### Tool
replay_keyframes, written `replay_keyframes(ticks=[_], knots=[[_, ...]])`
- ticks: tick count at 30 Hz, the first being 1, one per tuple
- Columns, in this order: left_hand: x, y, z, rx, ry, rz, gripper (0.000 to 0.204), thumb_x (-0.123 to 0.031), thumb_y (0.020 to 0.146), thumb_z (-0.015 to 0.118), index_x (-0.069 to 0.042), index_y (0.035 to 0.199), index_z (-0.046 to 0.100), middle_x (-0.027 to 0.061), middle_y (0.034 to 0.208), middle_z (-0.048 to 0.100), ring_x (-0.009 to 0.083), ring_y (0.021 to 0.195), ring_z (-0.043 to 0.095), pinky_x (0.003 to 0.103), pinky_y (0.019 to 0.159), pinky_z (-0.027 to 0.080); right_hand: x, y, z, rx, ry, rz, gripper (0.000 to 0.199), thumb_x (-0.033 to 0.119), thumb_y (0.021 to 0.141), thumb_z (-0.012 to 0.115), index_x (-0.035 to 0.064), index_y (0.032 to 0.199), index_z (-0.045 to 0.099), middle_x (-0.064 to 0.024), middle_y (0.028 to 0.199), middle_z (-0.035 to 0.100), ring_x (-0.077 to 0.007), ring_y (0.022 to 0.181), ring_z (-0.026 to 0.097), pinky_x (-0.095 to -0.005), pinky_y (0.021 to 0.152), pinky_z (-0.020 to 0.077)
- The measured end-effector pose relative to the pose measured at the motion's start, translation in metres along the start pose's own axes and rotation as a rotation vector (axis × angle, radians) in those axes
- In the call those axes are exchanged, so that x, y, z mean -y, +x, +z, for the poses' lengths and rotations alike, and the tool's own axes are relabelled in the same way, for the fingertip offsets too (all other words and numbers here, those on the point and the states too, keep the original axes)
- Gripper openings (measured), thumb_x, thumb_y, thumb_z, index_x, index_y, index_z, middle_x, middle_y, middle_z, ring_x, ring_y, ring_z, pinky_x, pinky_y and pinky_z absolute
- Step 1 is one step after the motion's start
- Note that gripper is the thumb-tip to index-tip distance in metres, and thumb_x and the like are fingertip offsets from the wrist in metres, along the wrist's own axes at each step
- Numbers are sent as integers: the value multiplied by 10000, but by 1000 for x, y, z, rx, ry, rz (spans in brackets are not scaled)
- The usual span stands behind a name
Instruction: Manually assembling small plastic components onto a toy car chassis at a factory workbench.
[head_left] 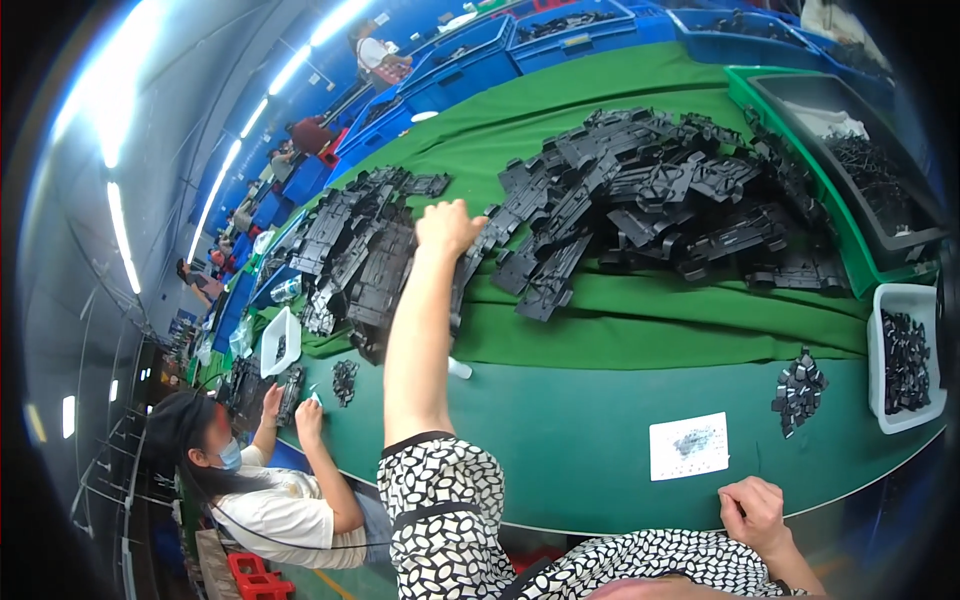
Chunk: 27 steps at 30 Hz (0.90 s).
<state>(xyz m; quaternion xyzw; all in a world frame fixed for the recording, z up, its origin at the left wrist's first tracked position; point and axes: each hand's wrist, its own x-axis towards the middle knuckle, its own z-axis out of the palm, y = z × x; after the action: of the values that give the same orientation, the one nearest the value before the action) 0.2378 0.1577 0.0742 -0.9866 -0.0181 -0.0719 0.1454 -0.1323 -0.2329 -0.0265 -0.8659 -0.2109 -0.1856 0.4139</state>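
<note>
My left hand (449, 226) reaches far across the green table (600, 440) to the near edge of a big heap of black plastic frames (640, 195). Its fingers curl over a frame at the heap's left side; whether it grips the frame is unclear. My right hand (752, 512) rests as a closed fist at the table's near edge, holding nothing that I can see. Just above it lies a white card (688, 445) with dark specks. A second heap of black frames (360, 250) lies left of my raised arm.
A small pile of black clips (798, 388) and a white tray (905, 362) of black parts sit at the right. A green bin (850, 150) stands at the far right. Another person (270, 480) works at the left by a white tray (279, 340). Blue crates (500, 50) line the far side.
</note>
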Motion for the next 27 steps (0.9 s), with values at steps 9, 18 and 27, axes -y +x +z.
replay_keyframes(ticks=[9, 18, 27], knots=[[-40, 36, 54, 163, -130, 54, 673, -457, 732, 687, -119, 1261, 445, 149, 1234, 518, 336, 1161, 474, 449, 921, 438, -10, -5, 6, -20, -3, 28, 127, -55, 648, 634, 20, 744, 598, -71, 618, 580, -207, 492, 555, -293, 446, 445], [-30, 58, 67, 279, -200, 62, 978, -393, 587, 806, -154, 1391, 304, 219, 1245, 478, 377, 1158, 465, 442, 940, 431, -15, -6, 4, -11, -14, 46, 132, -51, 656, 643, 21, 762, 609, -67, 621, 576, -198, 493, 552, -287, 449, 444], [-36, 44, 65, -24, -278, -102, 1006, -187, 615, 813, -167, 1414, 202, 251, 1245, 345, 425, 1088, 468, 437, 878, 474, -16, -6, 5, -16, -6, 61, 127, -48, 672, 643, 25, 769, 607, -66, 626, 580, -194, 499, 558, -279, 458, 452]])
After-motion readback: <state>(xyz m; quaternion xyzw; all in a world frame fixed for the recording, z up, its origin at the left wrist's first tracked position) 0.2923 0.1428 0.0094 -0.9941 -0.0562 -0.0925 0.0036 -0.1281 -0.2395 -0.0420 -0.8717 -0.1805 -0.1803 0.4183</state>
